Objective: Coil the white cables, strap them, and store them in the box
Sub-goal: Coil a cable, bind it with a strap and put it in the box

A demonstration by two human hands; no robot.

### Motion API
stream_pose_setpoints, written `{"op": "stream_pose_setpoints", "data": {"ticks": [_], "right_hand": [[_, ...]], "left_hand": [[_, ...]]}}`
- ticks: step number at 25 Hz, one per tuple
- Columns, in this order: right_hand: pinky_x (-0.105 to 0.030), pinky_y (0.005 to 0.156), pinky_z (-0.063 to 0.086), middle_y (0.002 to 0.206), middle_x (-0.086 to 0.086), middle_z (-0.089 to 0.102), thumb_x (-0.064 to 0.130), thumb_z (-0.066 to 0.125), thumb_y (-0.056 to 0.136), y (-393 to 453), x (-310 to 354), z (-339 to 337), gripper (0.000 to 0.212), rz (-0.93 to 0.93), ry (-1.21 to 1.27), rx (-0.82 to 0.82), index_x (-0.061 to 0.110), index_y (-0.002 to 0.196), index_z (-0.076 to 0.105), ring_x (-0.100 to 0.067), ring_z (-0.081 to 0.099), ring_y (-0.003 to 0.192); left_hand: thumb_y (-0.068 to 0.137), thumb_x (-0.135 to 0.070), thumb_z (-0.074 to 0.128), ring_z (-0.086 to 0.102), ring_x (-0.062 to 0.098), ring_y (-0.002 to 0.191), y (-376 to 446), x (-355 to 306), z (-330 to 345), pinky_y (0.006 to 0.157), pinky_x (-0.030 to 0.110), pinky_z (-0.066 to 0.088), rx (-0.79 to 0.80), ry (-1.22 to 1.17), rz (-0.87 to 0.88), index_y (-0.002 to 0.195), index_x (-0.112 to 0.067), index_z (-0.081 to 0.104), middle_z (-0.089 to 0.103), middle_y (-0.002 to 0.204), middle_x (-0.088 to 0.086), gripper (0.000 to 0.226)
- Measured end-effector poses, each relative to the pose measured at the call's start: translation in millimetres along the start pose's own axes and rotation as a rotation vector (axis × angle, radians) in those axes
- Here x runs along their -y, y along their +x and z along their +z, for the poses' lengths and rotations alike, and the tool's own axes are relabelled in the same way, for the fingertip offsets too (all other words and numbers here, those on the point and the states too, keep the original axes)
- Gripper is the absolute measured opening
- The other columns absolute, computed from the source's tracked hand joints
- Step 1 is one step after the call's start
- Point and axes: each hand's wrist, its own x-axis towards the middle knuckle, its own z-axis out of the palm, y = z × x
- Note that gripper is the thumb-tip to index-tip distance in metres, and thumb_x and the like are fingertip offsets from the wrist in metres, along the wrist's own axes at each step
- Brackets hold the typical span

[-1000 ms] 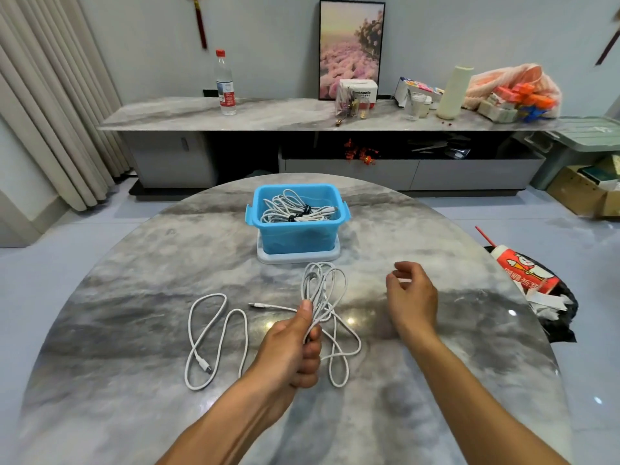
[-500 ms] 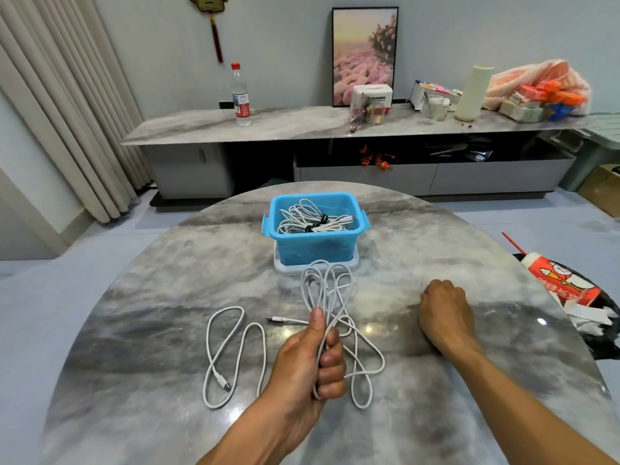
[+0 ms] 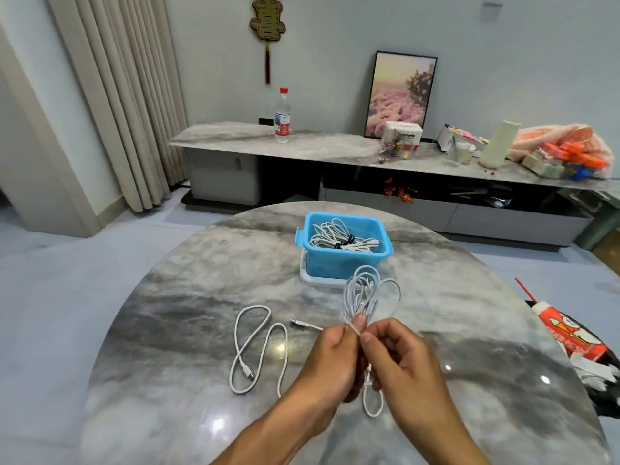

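My left hand [image 3: 330,360] grips a coiled white cable [image 3: 364,295] at its middle, loops standing up above my fist and one loop hanging below. My right hand [image 3: 399,362] is beside it, fingers curled, pinching a thin pale strap at the coil's waist. A second white cable [image 3: 256,350] lies loose on the marble table [image 3: 174,330] to the left, one plug end pointing toward my hands. The blue box [image 3: 342,263] stands on a white lid at the far middle of the table, with strapped white cable bundles [image 3: 339,238] inside.
The round table's edge curves close on both sides. A bag and a red-and-white carton [image 3: 570,333] sit off the table's right edge. Behind stands a long marble sideboard [image 3: 318,149] with a bottle, a picture and clutter.
My right hand left the tabletop and came over to the coil, now pinching the strap there. My left hand raised the coil slightly; my view shifted left.
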Motion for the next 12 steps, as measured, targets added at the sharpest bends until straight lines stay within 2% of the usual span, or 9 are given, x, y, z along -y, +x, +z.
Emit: {"op": "stream_pose_setpoints", "data": {"ticks": [1,4,6,8,10,12], "right_hand": [[-0.049,0.054,0.045,0.061,-0.016,0.058,0.017,0.065,0.094,2,0,0,0.02,0.035,-0.011,-0.021,0.011,0.075,0.062,-0.02,0.049,0.055],[-0.034,0.049,0.051,0.058,-0.01,0.062,0.009,0.063,0.093,7,0,4,0.021,0.107,0.05,-0.059,0.009,0.072,0.064,-0.018,0.055,0.051],[-0.037,0.051,0.054,0.055,-0.008,0.061,0.005,0.063,0.092,9,-4,6,0.022,0.145,0.075,-0.076,0.005,0.07,0.062,-0.019,0.056,0.049],[-0.039,0.052,0.056,0.052,-0.008,0.059,0.003,0.064,0.09,12,-9,6,0.023,0.162,0.082,-0.114,0.004,0.068,0.062,-0.019,0.054,0.048],[-0.044,0.055,0.056,0.053,-0.009,0.06,0.003,0.065,0.09,13,-13,4,0.022,0.151,0.08,-0.127,0.006,0.068,0.063,-0.017,0.054,0.047],[-0.045,0.056,0.055,0.055,-0.009,0.063,0.005,0.066,0.089,12,-13,3,0.022,0.119,0.074,-0.117,0.01,0.068,0.065,-0.017,0.057,0.048]], "left_hand": [[0.102,-0.048,0.039,0.027,0.009,0.037,0,-1,-1,0.039,0.018,0.019,-0.022,0.072,0.017,0.068,-0.018,0.053,0.035,0.044,-0.005,0.048],[0.101,-0.044,0.036,0.033,0.007,0.038,-1,-3,-2,0.039,0.021,0.026,-0.053,0.191,0.035,0.056,-0.022,0.052,0.039,0.043,-0.008,0.053],[0.088,-0.041,0.031,0.036,0.007,0.041,0,-4,0,0.044,0.024,0.031,-0.086,0.256,0.038,0.049,-0.024,0.047,0.042,0.042,-0.007,0.046],[0.081,-0.045,0.028,0.037,0.011,0.046,2,-1,2,0.052,0.031,0.033,-0.134,0.306,0.069,0.05,-0.024,0.043,0.042,0.045,-0.005,0.04],[0.092,-0.057,0.025,0.042,0.011,0.047,6,4,2,0.052,0.032,0.034,-0.152,0.3,0.079,0.054,-0.022,0.048,0.047,0.047,-0.003,0.057],[0.101,-0.059,0.019,0.048,0.004,0.043,9,6,3,0.046,0.025,0.036,-0.169,0.286,0.067,0.054,-0.025,0.058,0.054,0.046,-0.004,0.07]]}}
